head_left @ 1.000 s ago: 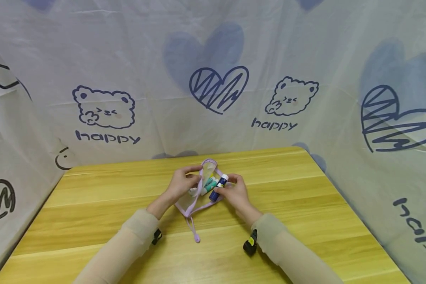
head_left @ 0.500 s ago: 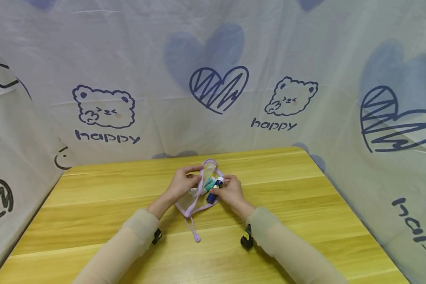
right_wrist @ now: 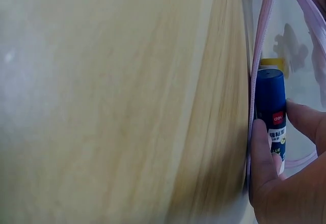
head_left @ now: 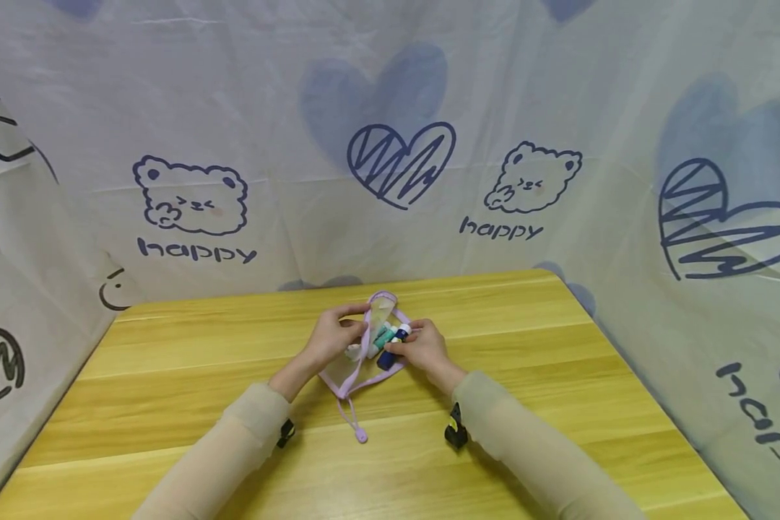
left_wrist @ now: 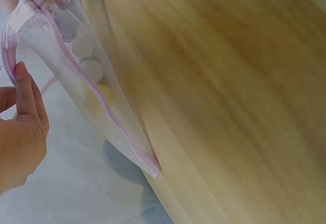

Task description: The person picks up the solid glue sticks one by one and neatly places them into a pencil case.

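Note:
A mesh zip pouch (head_left: 345,388) with lavender edging lies unzipped mid-table, its mouth spread. My left hand (head_left: 330,339) pinches the pouch's left rim between thumb and fingers; the left wrist view shows that hand (left_wrist: 24,137) at the zip edge. Thumb and fingers of my right hand (head_left: 427,352) grip a dark blue glue stick (head_left: 386,360) with a white end, tilted within the pouch opening. In the right wrist view, the glue stick (right_wrist: 270,92) is beside the zip edge (right_wrist: 256,51). A teal-and-white tube (head_left: 383,337) lies inside the pouch. Through the mesh show white round ends (left_wrist: 92,71) and a yellow one (left_wrist: 104,98).
The pouch's lavender zip pull loop (head_left: 360,434) trails toward the near side of the wooden table (head_left: 188,375). A printed white cloth (head_left: 286,202) hangs behind and along both sides of the table.
My right hand has moved left with the glue stick, bringing it lower into the pouch opening beside the teal tube. The left hand stays nearly still on the rim.

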Motion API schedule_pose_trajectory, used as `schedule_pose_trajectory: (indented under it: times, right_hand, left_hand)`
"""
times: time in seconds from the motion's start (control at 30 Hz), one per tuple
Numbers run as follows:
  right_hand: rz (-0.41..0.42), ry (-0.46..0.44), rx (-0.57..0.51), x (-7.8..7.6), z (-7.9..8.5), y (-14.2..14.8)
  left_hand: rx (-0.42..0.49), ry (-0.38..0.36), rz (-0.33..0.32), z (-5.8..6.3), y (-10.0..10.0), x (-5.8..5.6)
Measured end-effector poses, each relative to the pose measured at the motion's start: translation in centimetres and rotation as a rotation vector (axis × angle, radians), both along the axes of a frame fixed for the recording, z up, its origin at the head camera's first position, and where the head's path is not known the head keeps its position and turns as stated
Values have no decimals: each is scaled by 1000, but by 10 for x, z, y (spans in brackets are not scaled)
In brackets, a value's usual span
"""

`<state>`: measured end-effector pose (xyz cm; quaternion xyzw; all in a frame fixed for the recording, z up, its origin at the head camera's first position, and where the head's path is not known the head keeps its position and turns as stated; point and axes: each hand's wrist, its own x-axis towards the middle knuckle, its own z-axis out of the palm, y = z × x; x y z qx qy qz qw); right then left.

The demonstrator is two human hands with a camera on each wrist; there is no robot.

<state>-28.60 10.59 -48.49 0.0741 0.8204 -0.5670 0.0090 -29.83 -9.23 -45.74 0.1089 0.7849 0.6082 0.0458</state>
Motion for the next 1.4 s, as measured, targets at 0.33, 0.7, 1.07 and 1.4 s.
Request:
schedule_pose_trajectory:
  times: [0.33,0.7,1.07,1.4]
  right_hand:
    - [33,-25,-102,0,-3,2]
    - [85,-74,-177,-2,-1,7]
    - [138,-122,-272,-6,0,15]
    - [136,-115,-320,-4,0,22]
  left_hand:
    - [0,19,-2,0,-4,-1]
    - [12,20,-7,2,-2,0]
    - [2,139,-59,-2,5,-2]
    - [-183,226,-77,0,13,1]
